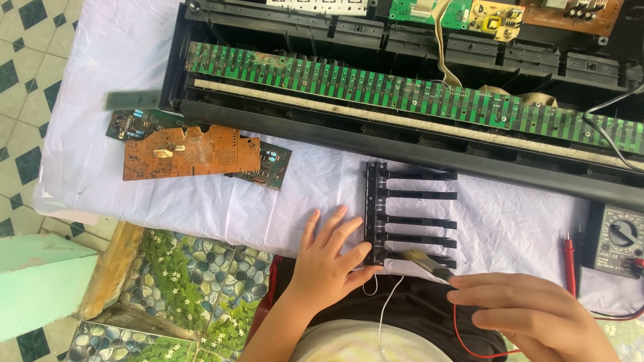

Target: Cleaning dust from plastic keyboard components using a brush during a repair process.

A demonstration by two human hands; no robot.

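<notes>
A black comb-shaped set of piano keys (402, 216) lies on the white cloth (201, 194) in front of me. My left hand (329, 261) rests flat on the cloth with its fingertips pressing the set's left spine. My right hand (530, 315) holds a small brush (428, 263), whose pale bristles touch the lowest black key. Beyond the keys lies an opened electronic keyboard (402, 100) with a long green contact board exposed.
An orange circuit board (191, 153) lies on darker boards at the left. A multimeter (617, 240) with red probe (570, 265) and leads sits at the right. More circuit boards (496, 17) sit inside the keyboard's back. Tiled floor lies beyond the cloth's left edge.
</notes>
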